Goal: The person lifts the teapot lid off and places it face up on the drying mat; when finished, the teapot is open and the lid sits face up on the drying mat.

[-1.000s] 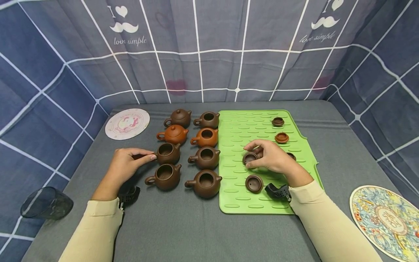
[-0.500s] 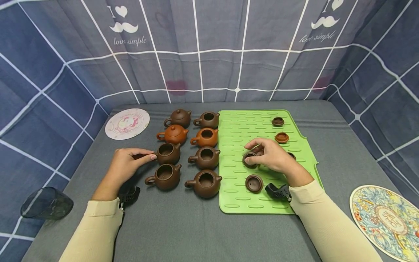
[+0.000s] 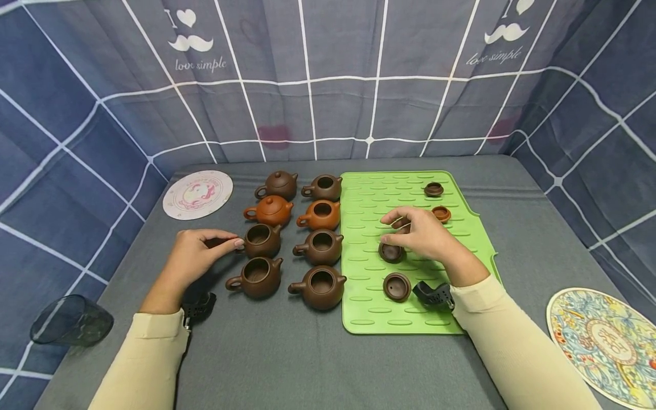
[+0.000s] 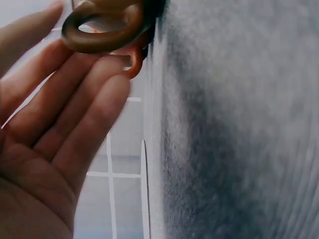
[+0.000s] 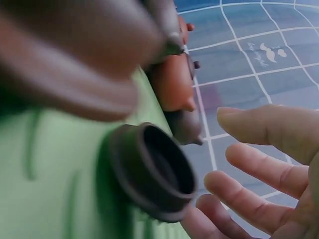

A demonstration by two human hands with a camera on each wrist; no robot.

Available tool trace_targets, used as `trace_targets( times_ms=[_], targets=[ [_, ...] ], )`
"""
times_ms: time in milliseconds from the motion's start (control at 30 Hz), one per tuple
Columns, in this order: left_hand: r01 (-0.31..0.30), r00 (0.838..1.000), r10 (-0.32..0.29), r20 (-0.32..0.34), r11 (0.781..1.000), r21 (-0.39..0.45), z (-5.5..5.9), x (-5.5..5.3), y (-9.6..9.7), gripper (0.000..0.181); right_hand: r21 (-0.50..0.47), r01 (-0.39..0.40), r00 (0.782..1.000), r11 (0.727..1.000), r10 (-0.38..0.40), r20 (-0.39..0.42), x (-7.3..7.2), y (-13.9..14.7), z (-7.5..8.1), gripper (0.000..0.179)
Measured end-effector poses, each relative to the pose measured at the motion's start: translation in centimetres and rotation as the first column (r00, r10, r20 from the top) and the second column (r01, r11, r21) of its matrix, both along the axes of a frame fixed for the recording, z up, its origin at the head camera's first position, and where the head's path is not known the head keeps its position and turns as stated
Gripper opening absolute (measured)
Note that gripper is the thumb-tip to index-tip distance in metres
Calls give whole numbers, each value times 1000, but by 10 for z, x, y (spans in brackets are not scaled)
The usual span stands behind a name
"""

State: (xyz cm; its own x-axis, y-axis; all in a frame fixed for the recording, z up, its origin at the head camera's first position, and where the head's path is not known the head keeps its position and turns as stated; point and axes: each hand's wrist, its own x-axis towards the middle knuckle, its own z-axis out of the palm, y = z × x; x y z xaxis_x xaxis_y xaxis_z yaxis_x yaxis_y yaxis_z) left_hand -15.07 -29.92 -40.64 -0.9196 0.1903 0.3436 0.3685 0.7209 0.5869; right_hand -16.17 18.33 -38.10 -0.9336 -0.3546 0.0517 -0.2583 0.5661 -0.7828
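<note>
My left hand (image 3: 200, 256) pinches the handle (image 4: 94, 40) of an uncovered dark brown teapot (image 3: 262, 241), third from the back in the left column. On the green mat (image 3: 366, 310), an upturned brown lid (image 3: 392, 254) lies just under my right hand (image 3: 417, 233). That hand holds nothing; its fingers are loosely bent and spread, with the thumb over the lid's far edge. The right wrist view shows the lid (image 5: 154, 172) hollow side up, beside the fingertips. Nearer the front lies another upturned brown lid (image 3: 397, 287).
More teapots stand in two columns left of the mat, including a lidded orange one (image 3: 271, 210) and an open orange one (image 3: 322, 214). A dark lid (image 3: 433, 189) and an orange lid (image 3: 441, 214) lie farther back. A glass (image 3: 72, 320) and round mats (image 3: 199, 195) flank them.
My right hand has let go of the brown lid and risen slightly away from it, leaving it on the mat. The left hand keeps its place at the teapot handle.
</note>
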Motion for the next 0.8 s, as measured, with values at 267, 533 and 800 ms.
trace_targets(
  times_ms=[267,533,800],
  targets=[
    [-11,1000,9,-24,997,-82,17,-13,-7,21,19,-22,999,1000,23,-24,-17,-9,25,36],
    [54,991,-40,124,992,-116,27,-49,-11,36,82,-91,987,992,101,-123,-36,-37,42,34],
    [70,968,-60,243,997,-34,26,-77,-10,49,148,-205,961,967,228,-157,-64,-89,50,38]
  ],
)
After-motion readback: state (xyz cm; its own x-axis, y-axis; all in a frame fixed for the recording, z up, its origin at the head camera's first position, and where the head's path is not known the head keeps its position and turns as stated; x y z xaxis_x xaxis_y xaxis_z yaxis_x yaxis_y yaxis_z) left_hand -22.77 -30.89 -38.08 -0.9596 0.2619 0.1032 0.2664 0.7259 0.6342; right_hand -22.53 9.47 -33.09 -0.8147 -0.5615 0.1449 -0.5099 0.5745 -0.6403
